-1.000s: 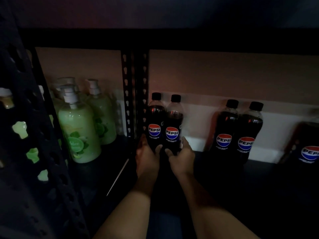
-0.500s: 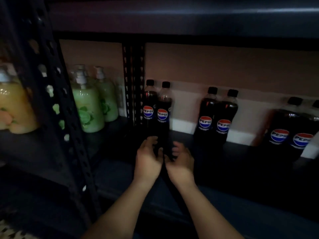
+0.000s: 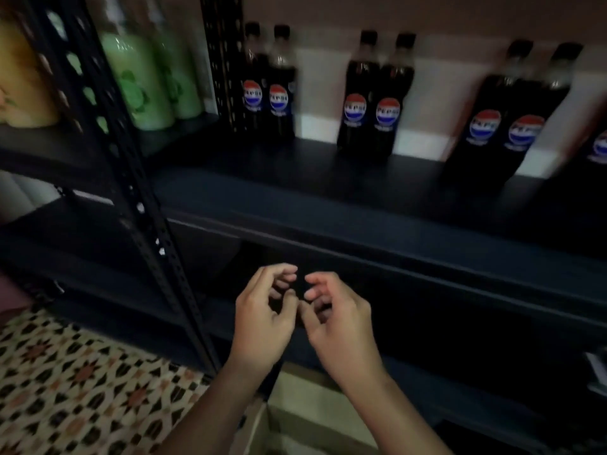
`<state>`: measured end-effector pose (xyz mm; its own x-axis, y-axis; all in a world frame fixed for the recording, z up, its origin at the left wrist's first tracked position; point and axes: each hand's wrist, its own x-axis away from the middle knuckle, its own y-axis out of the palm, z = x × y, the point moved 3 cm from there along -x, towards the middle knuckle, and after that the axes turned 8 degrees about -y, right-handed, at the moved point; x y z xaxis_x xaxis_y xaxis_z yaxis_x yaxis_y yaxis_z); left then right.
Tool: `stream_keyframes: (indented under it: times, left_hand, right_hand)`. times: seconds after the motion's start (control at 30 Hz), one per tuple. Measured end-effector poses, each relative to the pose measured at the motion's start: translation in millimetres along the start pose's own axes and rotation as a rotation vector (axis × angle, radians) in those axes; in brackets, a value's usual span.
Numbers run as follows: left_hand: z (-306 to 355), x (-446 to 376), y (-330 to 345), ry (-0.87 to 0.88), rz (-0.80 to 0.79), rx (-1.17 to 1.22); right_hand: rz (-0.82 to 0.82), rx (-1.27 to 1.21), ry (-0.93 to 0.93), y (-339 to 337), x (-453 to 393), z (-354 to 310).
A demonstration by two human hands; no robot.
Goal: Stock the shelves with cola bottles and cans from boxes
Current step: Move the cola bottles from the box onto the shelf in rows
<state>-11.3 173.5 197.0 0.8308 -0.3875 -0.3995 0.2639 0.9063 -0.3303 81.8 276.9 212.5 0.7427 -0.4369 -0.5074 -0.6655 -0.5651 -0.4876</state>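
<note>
Both hands (image 3: 303, 310) empty, fingers loosely curled, hovering side by side right above the box (image 3: 315, 418), so next bottles probably straight down, equally near either.

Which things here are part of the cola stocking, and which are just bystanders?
Job: Pepsi bottles in pairs on the dark shelf; cardboard box below; left hand and right hand, both empty.
Bystanders: green soap bottles; orange bottle; patterned floor.

Dim room: dark metal shelving (image 3: 328, 205) against a beige wall (image 3: 427, 14), patterned tile floor (image 3: 65, 372) below.
</note>
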Motion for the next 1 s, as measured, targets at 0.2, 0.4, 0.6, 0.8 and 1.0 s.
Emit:
stream_keyframes:
  times: [0.2,0.4,0.6,0.8,1.0]
  left_hand:
    - [-155,82,59,-0.120,-0.263,-0.113]
    - [-317,176,125,-0.214,-0.597,-0.202]
    - [-415,254,177,-0.372,-0.959,-0.273]
    - [-463,303,213,-0.307,-1.053,-0.425]
    - [-475,326,232,-0.212,-1.044,-0.612]
  right_hand:
    - [-0.126,0.051,0.174,66,103,126]
    - [-0.233,0.112,0.324,143,207,264]
    - [-0.405,0.186,0.450,183,298,363]
    - [-0.692,0.418,0.576,189,373,422]
    - [-0.832,0.740,0.515,190,416,436]
